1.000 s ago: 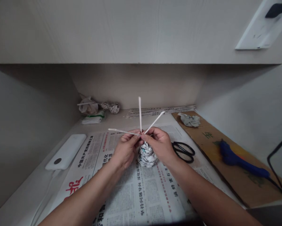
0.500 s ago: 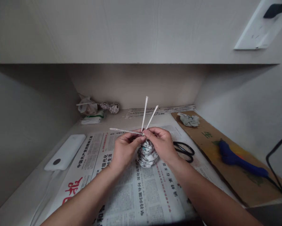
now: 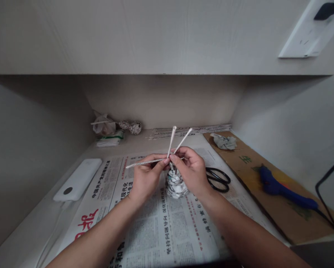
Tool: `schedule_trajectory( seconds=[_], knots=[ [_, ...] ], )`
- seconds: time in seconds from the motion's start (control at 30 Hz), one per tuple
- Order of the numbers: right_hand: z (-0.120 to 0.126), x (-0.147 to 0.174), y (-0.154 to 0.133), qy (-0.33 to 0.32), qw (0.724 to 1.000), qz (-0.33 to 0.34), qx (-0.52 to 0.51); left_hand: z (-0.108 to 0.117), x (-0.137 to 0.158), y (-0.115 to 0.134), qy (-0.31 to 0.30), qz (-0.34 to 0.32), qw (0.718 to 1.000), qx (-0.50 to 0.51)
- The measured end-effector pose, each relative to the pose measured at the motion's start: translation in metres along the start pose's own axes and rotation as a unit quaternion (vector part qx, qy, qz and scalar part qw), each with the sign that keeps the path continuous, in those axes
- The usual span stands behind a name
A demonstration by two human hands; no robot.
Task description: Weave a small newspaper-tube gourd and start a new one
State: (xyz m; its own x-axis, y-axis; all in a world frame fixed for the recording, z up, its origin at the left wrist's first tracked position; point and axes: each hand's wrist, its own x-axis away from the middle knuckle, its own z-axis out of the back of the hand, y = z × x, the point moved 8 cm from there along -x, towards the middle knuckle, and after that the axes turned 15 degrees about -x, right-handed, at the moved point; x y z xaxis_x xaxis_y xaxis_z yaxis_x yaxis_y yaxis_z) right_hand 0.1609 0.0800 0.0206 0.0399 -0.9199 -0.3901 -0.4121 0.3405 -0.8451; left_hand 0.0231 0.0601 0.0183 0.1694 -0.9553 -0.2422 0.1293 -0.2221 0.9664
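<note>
A small bulb-shaped weave of rolled newspaper strips (image 3: pixel 177 185) hangs or rests below my fingers over the newspaper sheet (image 3: pixel 152 230). Out of its top stick white rolled paper tubes: one paper tube (image 3: pixel 171 139) nearly upright, a second paper tube (image 3: pixel 183 139) leaning right, and a third paper tube (image 3: pixel 144 162) pointing left. My left hand (image 3: pixel 148 173) pinches the tubes where they meet the weave. From the other side, my right hand (image 3: pixel 191 169) has thumb and fingers closed at the same spot. The exact crossing is partly hidden by my fingertips.
Black-handled scissors (image 3: pixel 218 179) lie right of my right hand. A blue glue gun (image 3: pixel 284 191) and crumpled paper (image 3: pixel 225 142) rest on a cardboard sheet (image 3: pixel 284 223). At left is a white power bank (image 3: pixel 79 179). Behind lie several paper tubes (image 3: pixel 189 131) and a woven piece (image 3: pixel 131 126).
The paper tubes have tilted: the left-pointing one now slopes lower, and the tops of the other two sit lower, one leaning farther right. The weave has shifted slightly right.
</note>
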Motion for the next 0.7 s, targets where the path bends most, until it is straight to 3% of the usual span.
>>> schedule_trajectory(
  seconds=[0.17, 0.33, 0.47, 0.7],
  knots=[
    [-0.005, -0.001, -0.006, -0.048, 0.999, 0.006, 0.02, -0.005, -0.001, -0.004, -0.027, 0.027, 0.999, 0.019],
    [0.001, -0.001, 0.0, -0.003, 0.998, -0.03, -0.048, -0.013, 0.001, -0.009, -0.062, 0.039, 0.997, 0.026],
    [0.005, -0.003, 0.003, 0.039, 0.99, -0.067, -0.116, -0.011, 0.001, -0.005, -0.054, 0.012, 0.998, -0.025],
    [0.003, 0.0, 0.003, 0.037, 0.994, -0.061, -0.089, -0.01, 0.003, -0.002, -0.051, 0.006, 0.998, -0.033]
  ],
)
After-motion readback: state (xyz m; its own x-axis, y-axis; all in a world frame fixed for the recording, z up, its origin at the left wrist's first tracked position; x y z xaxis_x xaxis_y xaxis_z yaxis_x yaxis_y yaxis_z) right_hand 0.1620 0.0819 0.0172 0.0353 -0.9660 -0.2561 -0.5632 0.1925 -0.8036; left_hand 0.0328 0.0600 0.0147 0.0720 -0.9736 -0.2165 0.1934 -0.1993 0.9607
